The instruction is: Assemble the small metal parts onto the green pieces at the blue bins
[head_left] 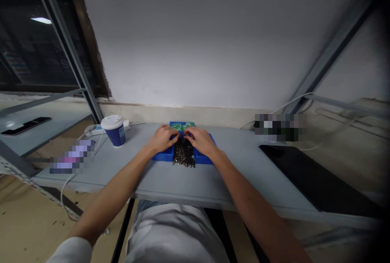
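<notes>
My left hand (165, 138) is over the left side of a blue tray (164, 156), its fingers bent and pressed together near the middle. Facing it, my right hand (200, 139) has its thumb and fingers curled in the same way, above the tray's right part. The fingertips of both hands come close to each other; anything between them is too small to make out. Below them lies a heap of small, dark, shiny metal-like pieces (184, 153), reaching past the tray's front edge. Green pieces (182, 126) sit in the blue section behind my hands.
On the grey table (179, 182), a lidded blue paper cup (115, 132) and a white power strip (95, 129) are at left, near a blurred phone-like thing (73, 156). A black flat panel (317, 177) lies at right. A wall (195, 72) rises behind.
</notes>
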Action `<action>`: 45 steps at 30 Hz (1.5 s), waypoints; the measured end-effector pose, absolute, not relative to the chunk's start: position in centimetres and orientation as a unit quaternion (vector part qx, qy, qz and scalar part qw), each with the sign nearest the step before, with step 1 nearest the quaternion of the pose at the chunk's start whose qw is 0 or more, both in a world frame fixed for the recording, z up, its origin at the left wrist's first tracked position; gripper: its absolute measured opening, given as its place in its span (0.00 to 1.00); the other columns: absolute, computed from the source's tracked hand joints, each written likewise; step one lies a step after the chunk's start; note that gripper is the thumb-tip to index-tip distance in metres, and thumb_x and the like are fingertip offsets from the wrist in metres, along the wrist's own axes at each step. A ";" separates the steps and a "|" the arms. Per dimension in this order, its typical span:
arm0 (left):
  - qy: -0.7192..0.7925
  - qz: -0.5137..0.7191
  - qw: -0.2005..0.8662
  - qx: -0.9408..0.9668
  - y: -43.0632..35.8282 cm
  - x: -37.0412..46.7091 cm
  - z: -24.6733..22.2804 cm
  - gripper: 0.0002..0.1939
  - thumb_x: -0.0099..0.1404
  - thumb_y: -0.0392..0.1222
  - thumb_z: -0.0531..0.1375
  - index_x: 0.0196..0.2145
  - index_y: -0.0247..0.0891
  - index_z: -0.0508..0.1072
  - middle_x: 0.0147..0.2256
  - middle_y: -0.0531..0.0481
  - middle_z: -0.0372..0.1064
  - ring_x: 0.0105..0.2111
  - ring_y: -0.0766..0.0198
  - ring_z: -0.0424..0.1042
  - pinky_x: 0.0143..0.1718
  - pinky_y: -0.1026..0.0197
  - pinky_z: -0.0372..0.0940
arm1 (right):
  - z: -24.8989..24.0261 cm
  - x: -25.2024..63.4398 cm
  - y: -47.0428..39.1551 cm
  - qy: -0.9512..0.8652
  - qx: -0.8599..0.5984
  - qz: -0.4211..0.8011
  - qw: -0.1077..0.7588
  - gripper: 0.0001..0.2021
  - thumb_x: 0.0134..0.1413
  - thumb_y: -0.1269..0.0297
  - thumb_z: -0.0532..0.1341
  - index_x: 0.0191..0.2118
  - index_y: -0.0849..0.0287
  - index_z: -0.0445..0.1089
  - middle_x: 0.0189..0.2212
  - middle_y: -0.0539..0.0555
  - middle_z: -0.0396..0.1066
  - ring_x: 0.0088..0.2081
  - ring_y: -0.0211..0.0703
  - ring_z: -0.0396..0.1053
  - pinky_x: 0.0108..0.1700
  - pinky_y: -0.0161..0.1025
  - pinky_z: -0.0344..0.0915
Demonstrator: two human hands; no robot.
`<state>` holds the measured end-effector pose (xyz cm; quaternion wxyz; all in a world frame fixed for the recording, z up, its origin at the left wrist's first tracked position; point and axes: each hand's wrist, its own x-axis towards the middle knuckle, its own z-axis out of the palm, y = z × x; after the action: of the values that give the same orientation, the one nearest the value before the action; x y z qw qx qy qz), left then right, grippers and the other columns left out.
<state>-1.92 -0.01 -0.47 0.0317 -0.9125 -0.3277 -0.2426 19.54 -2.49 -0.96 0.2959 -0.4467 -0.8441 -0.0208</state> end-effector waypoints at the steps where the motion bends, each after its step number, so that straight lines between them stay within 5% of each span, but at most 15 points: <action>1: -0.325 -0.243 0.027 -0.913 -0.1 -2.0 -0.5 0.12 0.72 0.40 0.55 0.43 0.40 0.79 0.40 0.47 0.79 0.42 0.59 0.74 0.54 0.55 0.61 | -1.0 19.6 -2.5 -0.846 -0.444 -0.022 0.294 0.05 0.65 0.71 0.60 0.42 0.56 0.73 0.40 0.54 0.75 0.42 0.45 0.71 0.46 0.39 0.64; 45: -0.282 -0.282 -0.007 -0.917 0.0 -1.9 -1.0 0.11 0.73 0.40 0.56 0.37 0.39 0.78 0.35 0.50 0.78 0.37 0.62 0.74 0.48 0.58 0.62 | -1.7 19.2 -2.5 -0.858 -0.424 -0.022 0.288 0.04 0.68 0.65 0.58 0.42 0.56 0.69 0.38 0.54 0.74 0.40 0.45 0.72 0.43 0.39 0.63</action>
<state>-1.87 0.01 -1.02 -0.0070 -0.9170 -0.2816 -0.2825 19.24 -2.52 -1.65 0.2884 -0.4237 -0.8584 -0.0217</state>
